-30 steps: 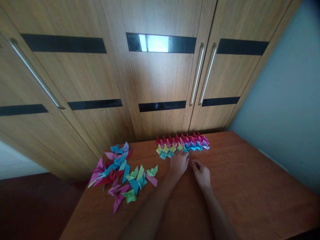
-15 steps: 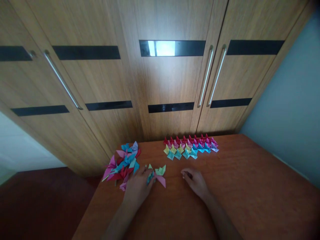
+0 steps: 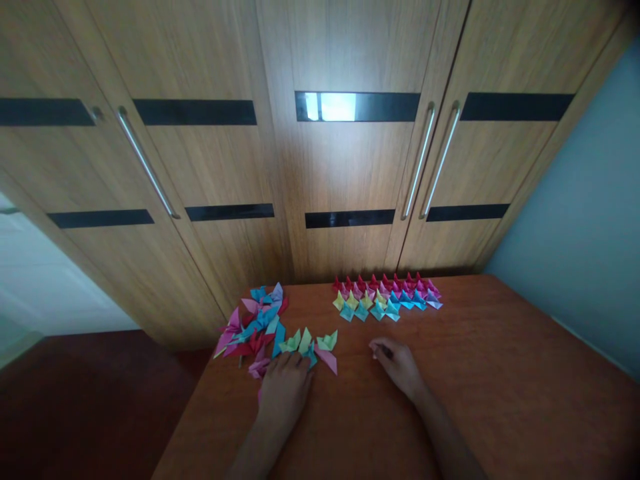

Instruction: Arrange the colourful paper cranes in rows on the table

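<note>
My left hand (image 3: 286,383) is low over the near right side of a loose pile of folded paper cranes (image 3: 263,320). Its fingers are bent down and close together; their tips, and anything in them, are hidden. Just beyond the knuckles lie light green paper cranes (image 3: 291,343), with a teal paper crane (image 3: 311,355) by the index finger. To the right are another green paper crane (image 3: 327,342) and a flat pink wing (image 3: 327,360). My right hand (image 3: 399,368) rests on the table, fingers curled in and thumb against them, with nothing seen in it.
Neat rows of small paper cranes (image 3: 385,297) in red, pink, yellow, blue and teal stand at the back of the wooden table (image 3: 475,387). Right behind it rises a wooden wardrobe (image 3: 345,167) with metal handles (image 3: 419,160). A pale wall (image 3: 575,220) borders the right side.
My left hand has drawn back toward me, uncovering green and teal paper cranes that it partly hid. My right hand keeps its curled pose. The view has shifted slightly.
</note>
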`<action>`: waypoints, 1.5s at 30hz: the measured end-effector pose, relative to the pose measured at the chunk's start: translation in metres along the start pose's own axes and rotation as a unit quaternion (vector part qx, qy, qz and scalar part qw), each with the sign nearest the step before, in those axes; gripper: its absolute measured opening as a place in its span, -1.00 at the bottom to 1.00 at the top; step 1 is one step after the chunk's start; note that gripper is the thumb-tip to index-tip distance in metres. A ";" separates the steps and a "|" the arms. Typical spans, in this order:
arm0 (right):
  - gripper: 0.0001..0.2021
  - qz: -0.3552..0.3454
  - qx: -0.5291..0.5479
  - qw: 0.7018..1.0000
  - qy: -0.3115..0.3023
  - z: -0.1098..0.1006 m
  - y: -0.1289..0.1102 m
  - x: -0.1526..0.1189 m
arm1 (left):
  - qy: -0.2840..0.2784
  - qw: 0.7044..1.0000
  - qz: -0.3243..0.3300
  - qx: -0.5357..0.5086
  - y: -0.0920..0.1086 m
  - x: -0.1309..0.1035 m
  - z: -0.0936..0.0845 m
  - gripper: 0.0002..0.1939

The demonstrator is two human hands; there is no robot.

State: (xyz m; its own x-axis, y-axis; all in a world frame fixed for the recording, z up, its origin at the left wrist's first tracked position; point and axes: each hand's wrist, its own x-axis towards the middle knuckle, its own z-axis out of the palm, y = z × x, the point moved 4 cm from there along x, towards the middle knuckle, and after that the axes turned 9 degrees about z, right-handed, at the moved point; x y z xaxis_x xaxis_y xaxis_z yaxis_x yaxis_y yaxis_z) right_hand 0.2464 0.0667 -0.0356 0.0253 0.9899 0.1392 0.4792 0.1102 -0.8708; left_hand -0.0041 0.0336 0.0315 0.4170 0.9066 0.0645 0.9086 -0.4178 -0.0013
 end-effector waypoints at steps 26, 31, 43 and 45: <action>-0.72 0.019 0.044 0.999 0.012 0.007 -0.028 -0.045 | 0.143 0.883 0.094 -0.438 0.039 0.024 0.015 -0.79; -0.67 0.033 -0.020 0.994 0.106 -0.038 -0.001 -0.034 | 0.170 0.884 0.044 -0.433 0.028 0.007 0.026 -0.77; -0.63 0.129 -0.255 0.928 0.238 -0.097 0.063 0.023 | 0.164 0.907 0.082 -0.380 0.018 -0.027 0.037 -0.69; -0.64 0.153 -0.297 0.917 0.218 -0.090 0.065 0.029 | 0.164 0.909 0.082 -0.374 0.017 -0.027 0.038 -0.68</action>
State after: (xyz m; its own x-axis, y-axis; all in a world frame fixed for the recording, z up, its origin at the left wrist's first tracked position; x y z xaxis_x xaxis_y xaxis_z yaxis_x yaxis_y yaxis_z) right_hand 0.3575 0.0949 -0.0459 0.5251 0.8225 0.2185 0.7806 -0.3631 -0.5088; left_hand 0.0012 0.0046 -0.0085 0.4041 0.8129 0.4195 0.5118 -0.5810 0.6328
